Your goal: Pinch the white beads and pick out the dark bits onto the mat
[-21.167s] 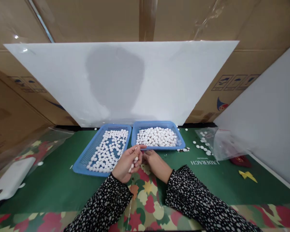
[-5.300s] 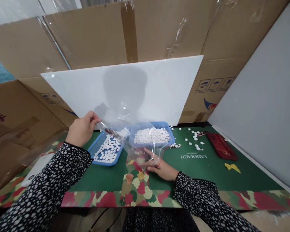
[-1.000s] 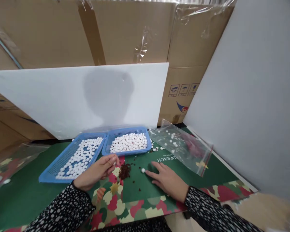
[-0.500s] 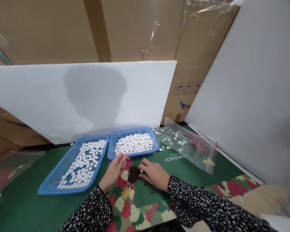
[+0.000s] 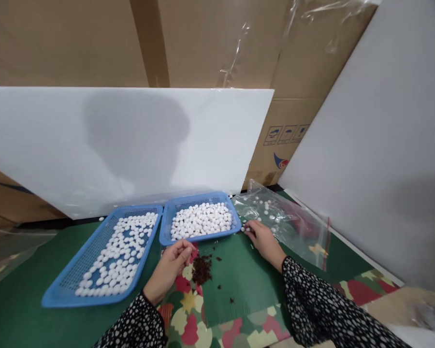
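Note:
My left hand [image 5: 172,265] is closed in a pinch just in front of the right blue basket; what it holds, if anything, is too small to make out. Beside its fingertips lies a pile of dark brown shreds [image 5: 202,269]. My right hand [image 5: 264,241] reaches to a few loose white pieces [image 5: 243,229] by the basket's right corner, its fingers bent together at them; whether it grips one is unclear. The right blue basket [image 5: 199,238] is filled with white round pieces. A longer blue basket [image 5: 94,303] at the left holds more, spread out.
A clear plastic bag [image 5: 293,241] with white pieces inside lies at the right. Another clear bag [image 5: 14,253] is at the far left. White board [image 5: 217,140] and cardboard boxes [image 5: 217,43] stand behind the green patterned sheet, with a white wall at right.
My right hand has moved away from the brown pile, right and forward, to the loose white pieces. My left hand remains near the pile. The camera view has shifted slightly.

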Tool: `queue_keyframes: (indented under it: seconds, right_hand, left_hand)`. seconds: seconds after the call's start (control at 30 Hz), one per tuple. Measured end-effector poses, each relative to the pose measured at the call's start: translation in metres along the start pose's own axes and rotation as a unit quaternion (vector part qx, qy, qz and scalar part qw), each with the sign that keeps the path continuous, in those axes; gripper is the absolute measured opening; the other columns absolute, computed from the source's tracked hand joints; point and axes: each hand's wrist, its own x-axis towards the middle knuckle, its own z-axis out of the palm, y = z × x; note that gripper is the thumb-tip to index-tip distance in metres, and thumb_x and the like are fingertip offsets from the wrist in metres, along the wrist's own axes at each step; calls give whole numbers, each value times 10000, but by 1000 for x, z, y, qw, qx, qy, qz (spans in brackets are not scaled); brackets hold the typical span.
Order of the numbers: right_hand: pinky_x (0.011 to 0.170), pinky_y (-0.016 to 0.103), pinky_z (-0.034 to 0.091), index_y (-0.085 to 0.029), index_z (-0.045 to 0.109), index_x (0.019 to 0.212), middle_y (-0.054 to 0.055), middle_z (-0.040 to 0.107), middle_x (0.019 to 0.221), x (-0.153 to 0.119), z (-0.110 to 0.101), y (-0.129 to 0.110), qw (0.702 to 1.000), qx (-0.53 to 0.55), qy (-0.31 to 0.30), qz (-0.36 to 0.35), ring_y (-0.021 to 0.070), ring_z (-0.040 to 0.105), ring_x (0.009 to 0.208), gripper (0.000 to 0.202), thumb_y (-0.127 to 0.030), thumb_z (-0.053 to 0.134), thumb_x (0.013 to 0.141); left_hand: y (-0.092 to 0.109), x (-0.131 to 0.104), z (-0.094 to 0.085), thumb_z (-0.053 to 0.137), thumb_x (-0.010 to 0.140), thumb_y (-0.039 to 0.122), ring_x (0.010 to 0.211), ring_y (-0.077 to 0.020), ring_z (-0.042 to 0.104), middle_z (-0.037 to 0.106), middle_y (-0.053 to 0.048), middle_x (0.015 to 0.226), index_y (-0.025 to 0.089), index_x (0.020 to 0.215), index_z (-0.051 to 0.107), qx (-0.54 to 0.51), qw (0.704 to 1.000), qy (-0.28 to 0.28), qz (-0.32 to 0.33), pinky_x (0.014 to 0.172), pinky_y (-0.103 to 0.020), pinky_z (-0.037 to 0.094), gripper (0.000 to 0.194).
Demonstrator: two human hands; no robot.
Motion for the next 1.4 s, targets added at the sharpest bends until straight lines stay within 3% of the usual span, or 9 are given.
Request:
queue_keyframes:
  seconds: [0.2, 0.33, 0.4, 0.5, 0.57, 0.63, 0.8, 1.1, 1.4]
  right_hand:
    - [860, 393, 476, -174, 601, 997, 107, 621, 1032, 36, 3, 10, 999, 9, 39, -8, 237, 593, 920, 205, -139, 443, 871]
    - [750, 359, 478, -185, 560, 973, 80, 605, 900, 12, -12, -6, 986, 17, 169, 2, 219, 575, 787, 131, -183, 442, 917]
    - [696, 318, 470, -203, 552, 925, 56, 589, 857, -8, -15, -23, 976, 39, 203, -64, 197, 559, 734, 93, -162, 470, 914]
    - [732, 309, 478, -217, 591, 1012, 52, 613, 892, -30, -5, -50, 984, 60, 26, -168, 194, 580, 779, 157, -137, 477, 938]
    - [751, 299, 487, -223, 623, 1028, 48, 616, 900, -34, 10, -64, 983, 54, -95, -148, 197, 603, 826, 162, -153, 495, 958]
    - [732, 300, 491, -207, 645, 992, 52, 610, 900, -33, 25, -71, 985, 31, -139, -100, 205, 614, 815, 102, -180, 560, 943]
    - [677, 284, 467, -190, 637, 868, 37, 580, 880, -27, 40, -74, 986, 21, -154, -54, 186, 594, 749, 46, -157, 627, 898]
    - [646, 237, 419, -192, 555, 751, -3, 565, 814, -23, 29, -76, 971, 128, -191, -60, 143, 550, 704, 173, -35, 594, 812]
    - [699, 264, 440, -216, 632, 885, 5, 643, 808, -21, 27, -68, 975, 137, -171, -25, 168, 599, 739, 139, -187, 520, 962]
  left_hand:
    - [-6, -3, 0, 599, 860, 496, 494, -74, 298, 481, 36, 706, 181, 975, 590, -50, 999, -8, -2, 453, -212, 212, 336]
    - [-8, -6, -2, 571, 887, 476, 517, -80, 330, 535, 19, 754, 184, 998, 570, -9, 999, -30, 12, 485, -217, 256, 312]
    - [-9, -7, -1, 546, 910, 451, 537, -87, 359, 582, 5, 801, 193, 1009, 553, 21, 999, -40, 26, 504, -221, 277, 276]
    - [-12, -7, 1, 542, 920, 397, 600, -110, 445, 641, -18, 853, 198, 970, 535, 41, 998, -39, 40, 541, -227, 313, 206]
    - [-15, -6, 4, 568, 905, 375, 667, -133, 507, 654, -27, 850, 194, 941, 543, 44, 998, -36, 41, 577, -235, 344, 186]
    - [-19, -6, 5, 604, 880, 360, 730, -151, 544, 650, -30, 843, 187, 928, 565, 46, 997, -32, 44, 626, -248, 374, 183]
    - [-23, -5, 5, 642, 854, 358, 768, -158, 564, 633, -26, 839, 174, 935, 593, 30, 998, -17, 54, 697, -271, 404, 206]
    - [-20, -9, 10, 625, 876, 375, 623, -106, 469, 681, -40, 883, 180, 956, 574, -42, 998, -32, 30, 554, -224, 311, 216]
    - [-20, -5, 9, 602, 892, 410, 502, -67, 303, 666, -27, 838, 169, 962, 563, -35, 999, -6, 18, 482, -212, 232, 254]
